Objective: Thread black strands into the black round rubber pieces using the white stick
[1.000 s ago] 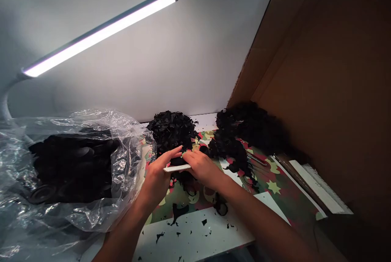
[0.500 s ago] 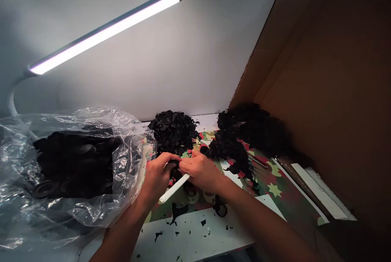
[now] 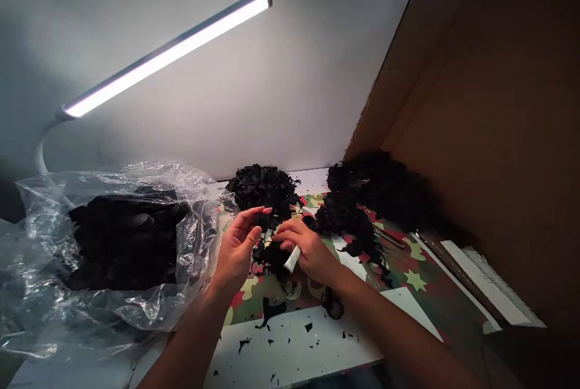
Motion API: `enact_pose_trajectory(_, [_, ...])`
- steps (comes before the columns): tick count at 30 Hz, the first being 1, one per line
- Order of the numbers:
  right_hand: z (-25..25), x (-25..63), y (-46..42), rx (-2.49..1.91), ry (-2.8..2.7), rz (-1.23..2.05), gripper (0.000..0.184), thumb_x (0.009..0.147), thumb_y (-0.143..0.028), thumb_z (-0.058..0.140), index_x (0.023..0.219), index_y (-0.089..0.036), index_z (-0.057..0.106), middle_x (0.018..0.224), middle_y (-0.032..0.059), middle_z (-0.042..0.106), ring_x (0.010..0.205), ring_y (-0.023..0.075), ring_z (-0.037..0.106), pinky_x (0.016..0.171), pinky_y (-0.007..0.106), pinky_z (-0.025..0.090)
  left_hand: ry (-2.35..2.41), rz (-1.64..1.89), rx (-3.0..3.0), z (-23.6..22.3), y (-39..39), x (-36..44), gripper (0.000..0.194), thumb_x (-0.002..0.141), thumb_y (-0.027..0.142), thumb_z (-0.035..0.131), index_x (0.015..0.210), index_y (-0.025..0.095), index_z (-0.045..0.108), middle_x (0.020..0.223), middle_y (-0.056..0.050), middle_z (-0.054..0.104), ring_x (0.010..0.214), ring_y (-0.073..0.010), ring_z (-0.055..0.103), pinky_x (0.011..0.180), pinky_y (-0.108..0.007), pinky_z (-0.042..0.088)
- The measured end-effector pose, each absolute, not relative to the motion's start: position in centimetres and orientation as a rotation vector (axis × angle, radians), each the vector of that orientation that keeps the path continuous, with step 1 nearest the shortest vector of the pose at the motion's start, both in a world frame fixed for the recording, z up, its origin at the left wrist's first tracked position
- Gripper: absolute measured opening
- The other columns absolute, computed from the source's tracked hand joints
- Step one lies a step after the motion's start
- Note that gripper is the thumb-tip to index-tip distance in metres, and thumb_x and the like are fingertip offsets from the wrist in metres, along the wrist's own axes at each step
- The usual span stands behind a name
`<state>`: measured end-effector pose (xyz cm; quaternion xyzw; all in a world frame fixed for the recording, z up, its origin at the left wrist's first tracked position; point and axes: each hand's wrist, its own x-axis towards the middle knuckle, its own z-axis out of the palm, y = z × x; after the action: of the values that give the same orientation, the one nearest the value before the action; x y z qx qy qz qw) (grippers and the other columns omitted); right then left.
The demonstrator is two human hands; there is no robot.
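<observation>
Between the thumb and fingers of my left hand (image 3: 236,249) is a small black ribbed rubber part (image 3: 263,220), held upright. Close by on the right, my right hand (image 3: 312,251) is closed around a slim tool with a white handle (image 3: 292,260); its working end is hidden by the fingers. The two hands are slightly apart. Beneath them, black scraps (image 3: 274,256) and thin rings of trimming lie on a camouflage-patterned mat (image 3: 299,295).
An open clear plastic bag (image 3: 194,244) full of round black parts stands at left. Behind the hands rises a heap of black scraps (image 3: 263,186), with a darker pile (image 3: 385,189) further right. Tweezers (image 3: 389,237) lie near a cardboard wall (image 3: 489,135). A lamp (image 3: 172,54) shines above.
My hands have drawn apart, and the black ribbed part now shows upright in my left hand. The white handle has turned to point less far left. The view has shifted slightly.
</observation>
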<state>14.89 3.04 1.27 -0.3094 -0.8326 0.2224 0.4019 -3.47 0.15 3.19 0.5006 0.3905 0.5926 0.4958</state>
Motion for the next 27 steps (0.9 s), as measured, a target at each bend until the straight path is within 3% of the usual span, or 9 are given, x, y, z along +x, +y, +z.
enact_pose_trajectory(5, [2.1, 13.5, 2.1, -0.958, -1.575, 1.115, 0.034, 0.096, -0.051, 0.057, 0.087, -0.019, 0.067, 0.069, -0.0021, 0.054, 0.064, 0.0134, 0.049, 0.06, 0.026, 0.038, 1.067, 1.314, 1.37, 3.1, 0.1, -3.3, 0.037, 0.084, 0.028, 0.073, 0.12, 0.023, 0.069, 0.13, -0.008, 0.069, 0.121, -0.0236, 0.062, 0.105, -0.036, 0.047])
enact_pose_trajectory(11, [2.0, 13.3, 1.9, -0.902, -1.276, 1.469, 0.042, 0.084, -0.057, 0.07, 0.069, -0.018, 0.064, 0.066, -0.002, 0.051, 0.062, 0.0117, 0.044, 0.057, 0.024, 0.035, 1.158, 1.309, 1.241, 2.6, -0.2, -3.0, 0.031, 0.074, 0.03, 0.082, 0.104, 0.021, 0.077, 0.103, -0.006, 0.077, 0.095, -0.0214, 0.07, 0.086, -0.031, 0.055])
enact_pose_trajectory(15, [2.2, 13.5, 1.8, -0.839, -1.017, 1.702, 0.043, 0.071, -0.056, 0.082, 0.066, -0.017, 0.062, 0.067, -0.0019, 0.05, 0.063, 0.0117, 0.048, 0.061, 0.024, 0.043, 1.106, 1.288, 1.08, 2.1, -0.2, -3.1, 0.033, 0.072, 0.031, 0.084, 0.103, 0.021, 0.078, 0.101, -0.006, 0.079, 0.09, -0.0206, 0.071, 0.081, -0.028, 0.054])
enact_pose_trajectory(21, [3.2, 13.7, 1.5, -0.839, -0.938, 1.771, 0.047, 0.065, -0.057, 0.086, 0.063, -0.018, 0.06, 0.064, -0.0014, 0.048, 0.061, 0.0119, 0.049, 0.054, 0.022, 0.043, 1.047, 1.3, 0.989, 1.9, -0.2, -3.0, 0.037, 0.071, 0.034, 0.085, 0.104, 0.019, 0.078, 0.102, -0.008, 0.078, 0.091, -0.0216, 0.07, 0.081, -0.029, 0.054])
enact_pose_trajectory(27, [2.7, 13.7, 1.6, -0.938, -1.191, 1.528, 0.037, 0.081, -0.053, 0.074, 0.07, -0.018, 0.068, 0.067, -0.0001, 0.056, 0.064, 0.0132, 0.049, 0.059, 0.025, 0.039, 1.138, 1.282, 1.325, 3.2, -0.6, -2.7, 0.031, 0.079, 0.032, 0.079, 0.109, 0.025, 0.075, 0.11, -0.005, 0.071, 0.104, -0.0207, 0.065, 0.088, -0.029, 0.055])
